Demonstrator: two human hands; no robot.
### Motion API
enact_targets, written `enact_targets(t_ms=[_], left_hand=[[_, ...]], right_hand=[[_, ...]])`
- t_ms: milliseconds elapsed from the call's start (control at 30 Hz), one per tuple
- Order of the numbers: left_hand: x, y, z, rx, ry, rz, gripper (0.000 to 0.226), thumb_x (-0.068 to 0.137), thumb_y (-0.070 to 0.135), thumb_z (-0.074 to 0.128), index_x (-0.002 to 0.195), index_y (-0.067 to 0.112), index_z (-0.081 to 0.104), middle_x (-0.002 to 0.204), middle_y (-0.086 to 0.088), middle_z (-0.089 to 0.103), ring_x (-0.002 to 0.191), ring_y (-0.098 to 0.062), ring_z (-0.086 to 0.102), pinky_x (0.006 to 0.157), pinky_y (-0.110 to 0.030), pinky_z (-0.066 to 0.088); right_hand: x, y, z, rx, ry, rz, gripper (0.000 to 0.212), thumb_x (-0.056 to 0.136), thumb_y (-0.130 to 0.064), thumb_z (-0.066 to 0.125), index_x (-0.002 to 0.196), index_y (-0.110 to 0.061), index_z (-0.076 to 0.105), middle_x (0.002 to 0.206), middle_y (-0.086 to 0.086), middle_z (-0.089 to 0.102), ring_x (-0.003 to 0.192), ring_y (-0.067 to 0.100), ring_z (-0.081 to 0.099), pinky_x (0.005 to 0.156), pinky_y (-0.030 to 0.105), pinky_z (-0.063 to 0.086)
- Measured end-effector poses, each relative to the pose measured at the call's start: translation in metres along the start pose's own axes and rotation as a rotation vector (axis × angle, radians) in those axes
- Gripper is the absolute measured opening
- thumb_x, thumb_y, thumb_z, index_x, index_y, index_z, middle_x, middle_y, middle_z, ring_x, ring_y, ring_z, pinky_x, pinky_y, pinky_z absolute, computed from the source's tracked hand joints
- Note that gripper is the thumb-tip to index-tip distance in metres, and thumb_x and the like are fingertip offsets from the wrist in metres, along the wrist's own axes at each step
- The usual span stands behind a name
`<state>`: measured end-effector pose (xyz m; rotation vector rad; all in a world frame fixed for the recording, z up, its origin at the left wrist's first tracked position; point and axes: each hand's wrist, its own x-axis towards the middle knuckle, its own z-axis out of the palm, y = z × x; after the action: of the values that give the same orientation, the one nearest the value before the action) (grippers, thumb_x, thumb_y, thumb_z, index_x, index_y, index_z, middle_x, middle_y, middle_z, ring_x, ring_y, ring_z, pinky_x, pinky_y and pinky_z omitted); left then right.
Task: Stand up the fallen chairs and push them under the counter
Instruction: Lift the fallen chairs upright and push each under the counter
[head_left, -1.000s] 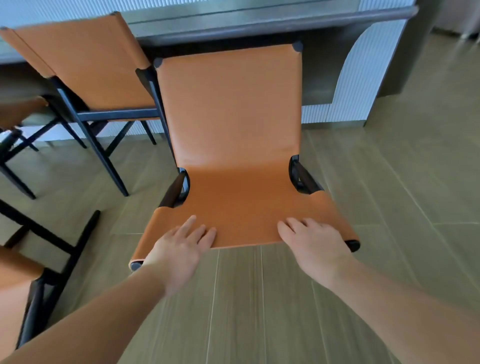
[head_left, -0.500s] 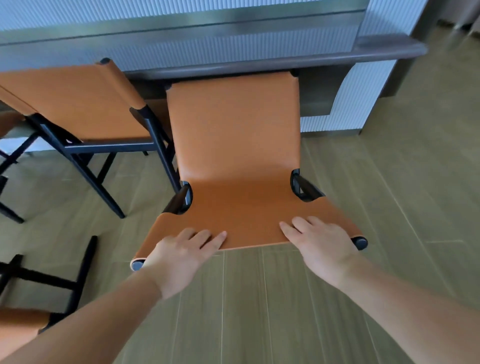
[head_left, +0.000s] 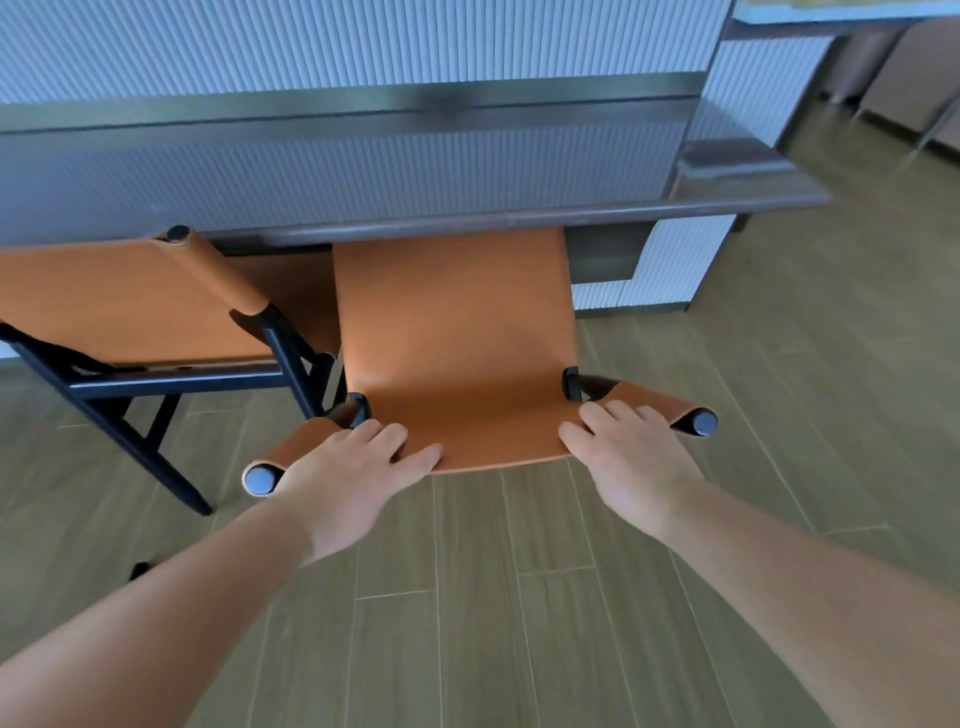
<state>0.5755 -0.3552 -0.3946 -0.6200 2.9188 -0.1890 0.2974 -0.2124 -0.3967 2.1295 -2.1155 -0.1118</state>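
An orange leather chair (head_left: 457, 338) with a black frame stands upright in the middle of the head view, its far end tucked beneath the dark counter edge (head_left: 467, 221). My left hand (head_left: 353, 467) lies on the chair's near edge beside the left black end cap. My right hand (head_left: 634, 457) lies on the same edge close to the right end cap. Both hands have their fingers laid over the leather and press on it. A second orange chair (head_left: 130, 306) stands upright to the left, close against the counter.
The counter has a ribbed pale front (head_left: 363, 47) and ends at the right in a ribbed white support (head_left: 675, 260). Wood-look floor (head_left: 519, 623) spreads around me and to the right. A small black piece (head_left: 137, 570) pokes out by my left forearm.
The chair under my hands has slid forward, and its far end now sits beneath the counter edge. The fallen chair at the lower left has dropped out of view.
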Motion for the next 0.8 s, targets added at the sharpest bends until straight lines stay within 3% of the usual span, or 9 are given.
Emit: enact_targets(t_ms=[100,200,333,433,567,667,800], left_hand=[[0.02,-0.022,-0.003,-0.034,-0.017,0.0,0.08,0.086,0.005,0.052,0.147,0.035,0.009,0.122,-0.001,0.042,0.098,-0.02,0.04,0.08,-0.033,0.045],[0.032,-0.035,-0.011,-0.02,-0.046,-0.012,0.078,0.084,0.008,0.057,0.148,0.033,0.018,0.122,-0.002,0.045,0.101,-0.022,0.045,0.08,-0.035,0.048],[0.049,-0.056,-0.021,-0.02,-0.041,0.004,0.08,0.071,0.011,0.074,0.141,0.028,0.038,0.111,0.0,0.055,0.093,-0.019,0.053,0.069,-0.033,0.054],[0.063,-0.072,-0.028,-0.106,-0.025,-0.022,0.063,0.083,0.015,0.063,0.14,0.031,0.042,0.115,0.003,0.053,0.101,-0.016,0.051,0.075,-0.033,0.055],[0.085,-0.09,-0.04,-0.199,0.08,-0.082,0.035,0.091,0.018,0.063,0.125,0.023,0.06,0.098,0.005,0.058,0.087,-0.015,0.056,0.065,-0.034,0.055],[0.101,-0.102,-0.044,-0.186,0.068,-0.109,0.019,0.096,0.023,0.055,0.114,0.023,0.06,0.097,0.007,0.054,0.086,-0.014,0.052,0.067,-0.034,0.053],[0.115,-0.114,-0.045,-0.165,0.041,-0.161,0.03,0.097,0.036,0.051,0.126,0.027,0.052,0.112,0.006,0.051,0.1,-0.015,0.05,0.075,-0.035,0.055]], right_hand=[[0.023,0.012,-0.005,-0.002,0.02,-0.012,0.034,0.069,0.005,0.061,0.094,-0.017,0.055,0.085,0.003,0.051,0.073,0.026,0.049,0.06,0.036,0.029],[0.04,0.019,-0.01,-0.009,0.057,-0.004,0.038,0.054,0.008,0.068,0.083,-0.015,0.058,0.074,0.003,0.05,0.061,0.026,0.049,0.052,0.034,0.029],[0.065,0.031,-0.01,0.008,0.078,-0.022,0.039,0.054,0.006,0.072,0.084,-0.015,0.06,0.074,0.003,0.051,0.063,0.027,0.05,0.05,0.033,0.033],[0.087,0.042,-0.015,0.019,0.083,-0.022,0.038,0.055,0.005,0.072,0.083,-0.016,0.059,0.072,0.001,0.049,0.063,0.025,0.049,0.049,0.032,0.034],[0.115,0.057,-0.02,0.027,0.111,-0.043,0.041,0.051,0.005,0.072,0.084,-0.015,0.06,0.071,0.002,0.048,0.06,0.026,0.048,0.049,0.032,0.026],[0.135,0.067,-0.02,0.028,0.124,-0.048,0.044,0.048,0.008,0.07,0.084,-0.014,0.059,0.07,0.003,0.046,0.059,0.026,0.047,0.048,0.032,0.023],[0.153,0.074,-0.017,0.03,0.126,-0.057,0.045,0.048,0.009,0.07,0.084,-0.015,0.055,0.07,0.003,0.044,0.059,0.027,0.045,0.048,0.032,0.024]])
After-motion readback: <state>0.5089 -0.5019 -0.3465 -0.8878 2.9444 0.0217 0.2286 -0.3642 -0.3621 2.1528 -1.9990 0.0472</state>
